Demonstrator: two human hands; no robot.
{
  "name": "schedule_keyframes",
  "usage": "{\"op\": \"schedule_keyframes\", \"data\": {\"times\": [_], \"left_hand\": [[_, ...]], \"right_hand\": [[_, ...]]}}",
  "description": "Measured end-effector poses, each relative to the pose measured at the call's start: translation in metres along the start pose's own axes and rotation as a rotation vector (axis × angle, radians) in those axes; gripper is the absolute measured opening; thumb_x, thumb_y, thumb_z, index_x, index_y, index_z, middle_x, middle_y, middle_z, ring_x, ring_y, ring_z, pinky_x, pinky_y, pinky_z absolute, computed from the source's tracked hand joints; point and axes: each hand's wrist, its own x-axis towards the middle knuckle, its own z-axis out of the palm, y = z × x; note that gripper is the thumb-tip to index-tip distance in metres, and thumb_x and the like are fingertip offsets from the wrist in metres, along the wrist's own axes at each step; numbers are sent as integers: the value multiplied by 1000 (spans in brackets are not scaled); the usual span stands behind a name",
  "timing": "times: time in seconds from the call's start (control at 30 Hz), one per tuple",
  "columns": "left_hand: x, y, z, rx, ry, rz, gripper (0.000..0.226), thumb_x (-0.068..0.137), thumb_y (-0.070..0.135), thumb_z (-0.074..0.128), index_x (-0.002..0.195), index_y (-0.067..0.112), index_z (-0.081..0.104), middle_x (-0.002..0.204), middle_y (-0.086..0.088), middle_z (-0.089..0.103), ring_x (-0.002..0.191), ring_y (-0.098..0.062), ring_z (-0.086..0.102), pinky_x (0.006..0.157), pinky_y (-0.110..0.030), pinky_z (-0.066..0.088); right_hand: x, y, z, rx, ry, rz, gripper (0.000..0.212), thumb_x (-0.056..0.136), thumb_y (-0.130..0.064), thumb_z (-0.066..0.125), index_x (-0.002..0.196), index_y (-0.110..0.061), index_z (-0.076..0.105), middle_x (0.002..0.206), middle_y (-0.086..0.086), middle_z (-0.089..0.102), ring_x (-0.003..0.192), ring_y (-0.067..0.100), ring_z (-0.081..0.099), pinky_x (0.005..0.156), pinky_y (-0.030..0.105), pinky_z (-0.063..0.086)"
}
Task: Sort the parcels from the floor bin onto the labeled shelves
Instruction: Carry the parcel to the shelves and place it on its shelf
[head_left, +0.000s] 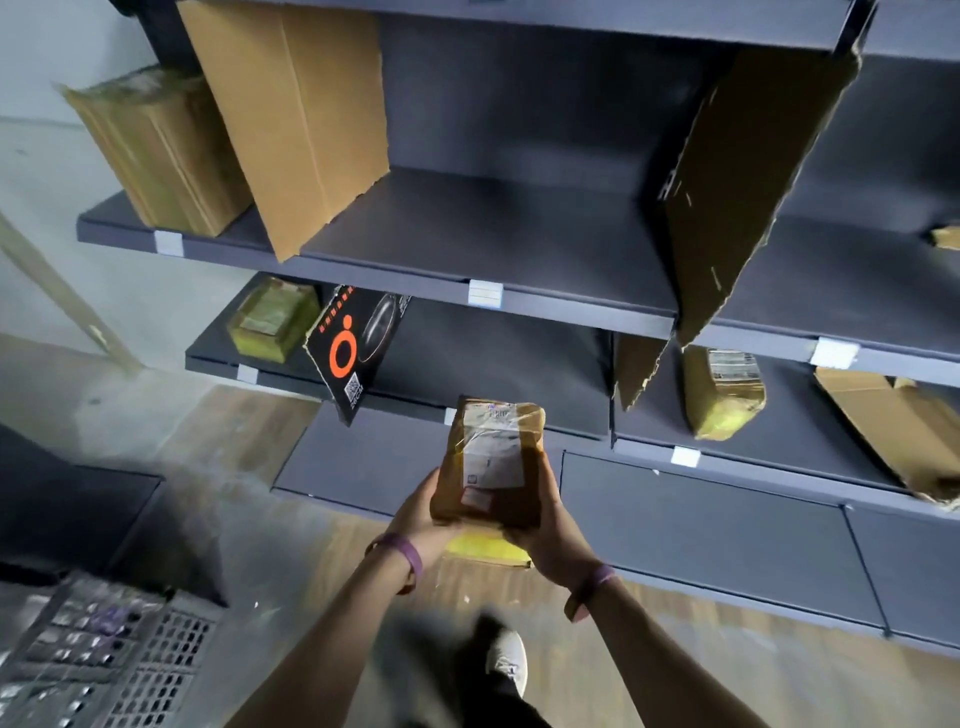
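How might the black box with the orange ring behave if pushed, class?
The black box likely tips off: it leans, a corner overhanging the lower shelf edge. Straight flat faces suggest stiff card.

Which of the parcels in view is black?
The black box with the orange ring, leaning in the left bay of the lower shelf. The rest are brown cardboard or wrapped in yellow tape.

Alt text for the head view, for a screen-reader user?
The left hand and right hand hold a tape-wrapped brown parcel, white label facing up, before dark grey shelves. They carry cardboard boxes, smaller taped parcels and a black box with an orange ring; a perforated bin sits lower left.
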Motion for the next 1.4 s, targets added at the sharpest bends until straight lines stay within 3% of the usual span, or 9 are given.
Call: {"op": "schedule_keyframes", "data": {"times": [0.17,0.33,0.47,0.63,0.87,0.93,1.1,1.27,1.4], "left_hand": [[49,13,-5,45,31,-12,54,85,13,67,133,23,44,113,9,52,103,-9,50,76,-15,40],[104,24,-19,88,39,-45,57,83,13,69,134,18,44,113,6,52,108,-16,52,84,-25,41],[142,30,-28,103,1,-60,63,83,12,69,138,19,40,116,9,48,116,-19,52,86,-22,40],[182,28,-38,77,-42,-43,59,82,6,68,135,17,43,116,2,57,114,-20,56,86,-22,43],[219,15,-44,10,-80,57,55,82,0,66,131,14,46,110,6,56,103,-10,53,76,-8,41],[229,9,-44,18,-94,73,58,83,1,66,135,14,43,119,1,57,109,-13,53,87,-19,43],[244,0,-41,71,-96,46,67,86,9,65,144,18,33,134,-6,53,123,-24,51,104,-41,43],[238,-5,-44,175,-55,58,74,89,11,62,150,14,21,146,-8,40,132,-26,42,105,-32,37],[211,-16,-52,329,-49,144,68,92,11,56,150,16,21,153,-9,27,138,-24,33,108,-28,31]], "right_hand": [[50,-1,-15,7,-10,24,99,77,21,61,153,-13,7,136,-9,43,126,9,45,97,8,42],[107,-7,-24,31,-37,41,98,78,24,55,153,-16,6,146,4,41,134,17,41,110,33,42],[141,-13,-28,15,-14,80,97,78,23,55,152,-19,8,140,-2,44,129,12,44,100,17,45],[178,-16,-28,-25,28,117,100,74,27,52,153,-16,8,139,6,46,132,23,43,105,40,46],[210,-7,-18,-37,85,178,100,77,27,47,154,-18,2,124,0,49,111,23,53,68,16,50],[217,-2,-16,-64,122,192,100,78,25,46,154,-23,1,127,0,49,107,17,50,62,5,45],[230,5,-8,-248,192,219,105,78,19,53,155,-29,1,148,8,39,125,20,48,88,20,47],[213,13,4,-409,260,255,98,88,-2,63,154,-30,-3,151,7,32,128,34,49,105,45,44],[177,23,16,-626,238,247,87,94,-10,55,153,-38,-2,162,7,9,147,34,17,111,47,35]]}}
